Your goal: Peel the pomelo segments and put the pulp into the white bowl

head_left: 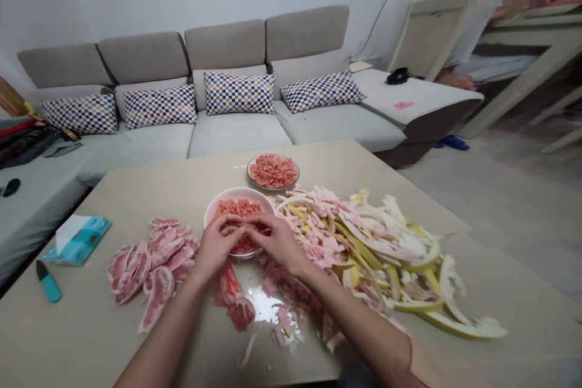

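My left hand (222, 236) and my right hand (277, 239) meet over a white bowl (209, 209), fingertips and thumbs pinched together. Between them is a small bit of pink pomelo flesh, mostly hidden by the fingers. Loose pomelo pulp (240, 208) fills much of the bowl. Just behind it stands a dark-rimmed plate (249, 177) heaped with more pulp (274, 170). Nearer me, below the bowl, lie peeled pomelo pieces (240, 313). Left of my left forearm is a pile of pomelo segments (161, 260), still in their pale skins.
A large heap of pomelo rind and membranes (364, 248) spreads over the right of the table (136, 185). At the left lie a tissue pack (84, 242) and a small turquoise-handled knife (49, 284). Behind stands a grey sofa (236, 133); a person (473, 36) sits at the far right.
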Available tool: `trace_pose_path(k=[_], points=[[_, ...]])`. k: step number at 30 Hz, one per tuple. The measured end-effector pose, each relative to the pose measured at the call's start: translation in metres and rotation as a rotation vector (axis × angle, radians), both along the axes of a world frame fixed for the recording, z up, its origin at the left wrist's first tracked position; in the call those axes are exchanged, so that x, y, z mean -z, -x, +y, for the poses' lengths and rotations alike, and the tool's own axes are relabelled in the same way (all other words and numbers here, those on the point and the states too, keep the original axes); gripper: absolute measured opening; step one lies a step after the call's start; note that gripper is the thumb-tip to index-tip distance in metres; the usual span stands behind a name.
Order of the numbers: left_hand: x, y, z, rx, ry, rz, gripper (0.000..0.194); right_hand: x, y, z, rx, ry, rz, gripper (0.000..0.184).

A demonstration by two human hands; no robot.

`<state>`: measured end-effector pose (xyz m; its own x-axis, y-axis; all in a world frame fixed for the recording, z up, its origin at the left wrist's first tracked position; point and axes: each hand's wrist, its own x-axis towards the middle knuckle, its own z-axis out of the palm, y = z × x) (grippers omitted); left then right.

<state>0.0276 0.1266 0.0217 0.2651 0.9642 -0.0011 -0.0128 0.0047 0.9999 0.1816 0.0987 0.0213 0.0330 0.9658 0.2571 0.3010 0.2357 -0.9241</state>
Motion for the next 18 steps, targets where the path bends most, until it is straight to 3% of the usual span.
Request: trace_pose_path(k=[5, 8, 12, 18], points=[[-0.0028, 0.0013, -0.0003, 0.013, -0.039, 0.022, 0.021, -0.0054, 0.0004, -0.0032, -0.011, 0.010, 0.026, 0.012], [-0.0034, 0.0035, 0.0002, 0.035, -0.019, 0.017, 0.019, -0.0056, -0.0012, -0.0019, -0.038, 0.163, 0.237, 0.009], [-0.0024, 0.0048, 0.0001, 0.043, 0.108, -0.134, 0.025, -0.0010, -0.0020, 0.0020, -0.079, 0.393, 0.579, 0.018], [-0.0043, 0.0034, -0.0009, -0.015, 0.230, -0.306, 0.029, 0.0017, 0.0012, 0.0041, -0.084, 0.405, 0.705, 0.024]])
